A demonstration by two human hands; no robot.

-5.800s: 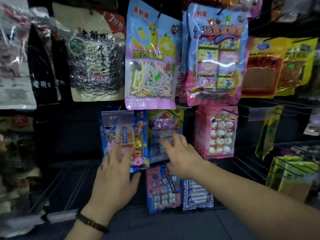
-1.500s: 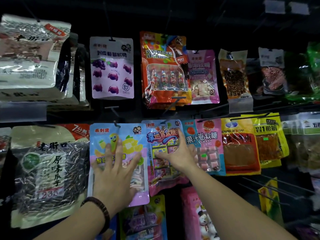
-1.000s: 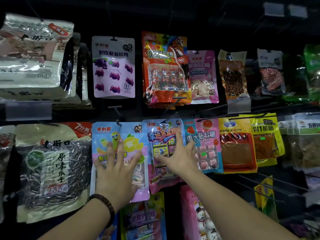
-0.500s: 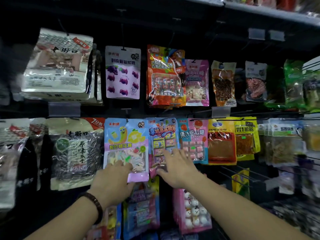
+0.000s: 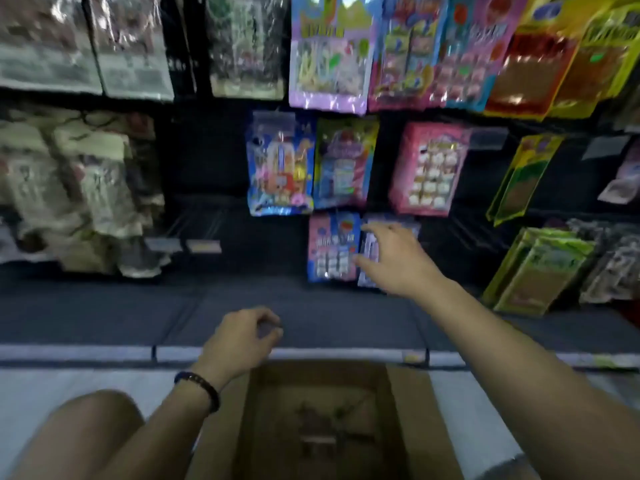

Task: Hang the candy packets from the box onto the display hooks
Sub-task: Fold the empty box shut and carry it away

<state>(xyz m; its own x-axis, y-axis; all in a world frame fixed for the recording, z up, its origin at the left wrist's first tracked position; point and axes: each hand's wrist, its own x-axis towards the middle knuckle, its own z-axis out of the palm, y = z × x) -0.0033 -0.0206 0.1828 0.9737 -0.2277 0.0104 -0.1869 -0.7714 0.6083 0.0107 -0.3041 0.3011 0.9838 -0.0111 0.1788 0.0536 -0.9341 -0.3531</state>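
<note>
From the head view, blurred: the right hand [image 5: 393,259] reaches forward with its fingers spread and relaxed, gripping nothing. Its fingertips lie over a pale packet [image 5: 370,244] on the lowest row of the display, just beside a pink and blue candy packet [image 5: 331,249]; the blur hides whether they touch. The left hand [image 5: 242,337] hovers above the open cardboard box [image 5: 412,410], its fingers loosely curled toward the thumb, with nothing visible in it. Other candy packets [image 5: 280,164] hang in rows above.
</note>
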